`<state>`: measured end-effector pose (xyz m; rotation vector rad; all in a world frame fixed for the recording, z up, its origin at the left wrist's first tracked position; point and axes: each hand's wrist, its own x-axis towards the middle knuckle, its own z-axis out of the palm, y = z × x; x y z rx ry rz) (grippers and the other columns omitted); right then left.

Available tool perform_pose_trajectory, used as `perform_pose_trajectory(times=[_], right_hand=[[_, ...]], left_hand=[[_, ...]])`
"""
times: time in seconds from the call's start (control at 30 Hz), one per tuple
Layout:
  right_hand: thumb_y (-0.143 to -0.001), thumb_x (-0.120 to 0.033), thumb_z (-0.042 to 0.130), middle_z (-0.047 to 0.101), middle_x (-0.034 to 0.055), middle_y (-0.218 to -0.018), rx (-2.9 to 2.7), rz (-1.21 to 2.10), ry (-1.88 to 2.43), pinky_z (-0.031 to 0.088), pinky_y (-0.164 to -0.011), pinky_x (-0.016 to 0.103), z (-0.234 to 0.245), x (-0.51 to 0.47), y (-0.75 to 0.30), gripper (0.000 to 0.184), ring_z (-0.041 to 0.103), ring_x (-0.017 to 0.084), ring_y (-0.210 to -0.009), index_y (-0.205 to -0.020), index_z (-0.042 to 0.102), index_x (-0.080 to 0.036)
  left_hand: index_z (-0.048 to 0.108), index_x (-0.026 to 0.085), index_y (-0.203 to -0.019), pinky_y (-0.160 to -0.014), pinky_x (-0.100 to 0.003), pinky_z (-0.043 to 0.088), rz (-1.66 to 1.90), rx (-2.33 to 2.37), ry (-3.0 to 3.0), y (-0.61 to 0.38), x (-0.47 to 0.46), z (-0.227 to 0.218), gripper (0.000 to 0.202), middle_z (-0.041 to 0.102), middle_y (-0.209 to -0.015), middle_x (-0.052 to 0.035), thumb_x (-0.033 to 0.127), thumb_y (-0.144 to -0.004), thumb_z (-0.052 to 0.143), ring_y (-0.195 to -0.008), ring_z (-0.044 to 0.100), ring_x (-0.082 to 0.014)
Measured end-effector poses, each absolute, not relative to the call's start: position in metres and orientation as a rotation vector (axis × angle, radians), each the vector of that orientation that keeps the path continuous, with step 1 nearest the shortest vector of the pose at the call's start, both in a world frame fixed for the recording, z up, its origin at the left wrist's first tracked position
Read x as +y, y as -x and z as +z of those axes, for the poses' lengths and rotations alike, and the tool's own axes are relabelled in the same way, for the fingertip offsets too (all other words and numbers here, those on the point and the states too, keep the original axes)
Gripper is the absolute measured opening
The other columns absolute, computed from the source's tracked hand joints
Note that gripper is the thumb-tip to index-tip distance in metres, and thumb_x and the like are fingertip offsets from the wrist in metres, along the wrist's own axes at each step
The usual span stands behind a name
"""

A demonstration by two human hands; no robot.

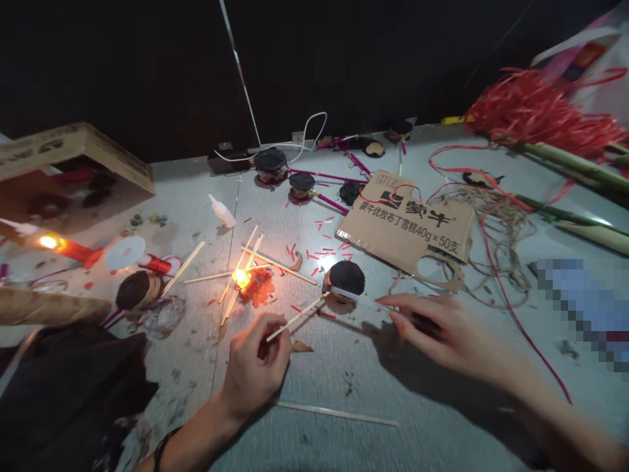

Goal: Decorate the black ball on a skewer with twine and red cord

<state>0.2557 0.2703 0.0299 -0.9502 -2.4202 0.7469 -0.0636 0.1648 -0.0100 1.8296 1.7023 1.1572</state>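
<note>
In the head view, my left hand (pixel 260 360) is closed around a thin wooden stick (pixel 297 316). The stick's far end meets the side of a small drum (pixel 346 278) with a black top and brownish side. My right hand (pixel 437 328) grips a knife by its dark handle. Its pale flat blade (pixel 348 294) lies against the drum's near edge; I cannot tell whether it cuts in. Left of the drum, a small candle flame (pixel 242 279) burns beside spread red wax (pixel 260 288), with several loose wooden sticks (pixel 280 265) around it.
Red scraps (pixel 322 252) litter the surface beyond the drum. Further back are a cardboard piece (pixel 407 219), more small drums (pixel 271 164) and a white nozzle bottle (pixel 222 212). A second flame (pixel 48 242) burns at left near a cardboard box (pixel 118 157). Twine (pixel 491 223) lies right.
</note>
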Motion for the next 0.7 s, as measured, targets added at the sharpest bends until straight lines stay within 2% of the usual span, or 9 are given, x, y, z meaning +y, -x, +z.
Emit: perform_pose_trajectory(times=[0.2,0.4,0.57,0.7], right_hand=[[-0.11,-0.026,0.055,0.068,-0.0044,-0.064,-2.431,0.712,0.929,0.039,-0.045,0.022,0.0335,0.2709,-0.2579,0.024,0.053,0.009,-0.044,-0.121,0.076,-0.018],[-0.111,-0.026,0.054,0.069,-0.0036,-0.066,-2.45,0.711,0.902,0.04,-0.048,0.022,0.0338,0.2687,-0.2555,0.025,0.054,0.009,-0.046,-0.12,0.076,-0.018],[-0.111,-0.025,0.053,0.062,-0.0062,-0.06,-2.463,0.725,0.874,0.038,-0.048,0.022,0.0332,0.2672,-0.2505,0.026,0.053,0.009,-0.044,-0.12,0.077,-0.018],[-0.11,-0.025,0.053,0.063,-0.0056,-0.06,-2.477,0.674,0.894,0.04,-0.05,0.023,0.0322,0.2678,-0.2502,0.027,0.055,0.01,-0.046,-0.12,0.077,-0.017]], left_hand=[[0.068,0.018,-0.098,-0.043,-0.016,0.044,1.181,1.692,-1.824,0.0628,0.1659,-0.0086,0.007,0.073,-0.071,-0.001,0.017,-0.098,0.061,-0.052,0.066,-0.011],[0.068,0.018,-0.095,-0.043,-0.015,0.044,1.188,1.695,-1.834,0.0619,0.1671,-0.0055,0.007,0.072,-0.07,-0.0002,0.017,-0.098,0.062,-0.051,0.064,-0.0101],[0.069,0.018,-0.095,-0.044,-0.015,0.045,1.176,1.689,-1.838,0.0625,0.1652,-0.0071,0.007,0.072,-0.07,-0.0005,0.016,-0.096,0.062,-0.053,0.066,-0.0106],[0.069,0.018,-0.095,-0.046,-0.015,0.046,1.173,1.695,-1.827,0.0627,0.1646,-0.0077,0.008,0.073,-0.071,-0.0009,0.016,-0.096,0.062,-0.055,0.067,-0.011]])
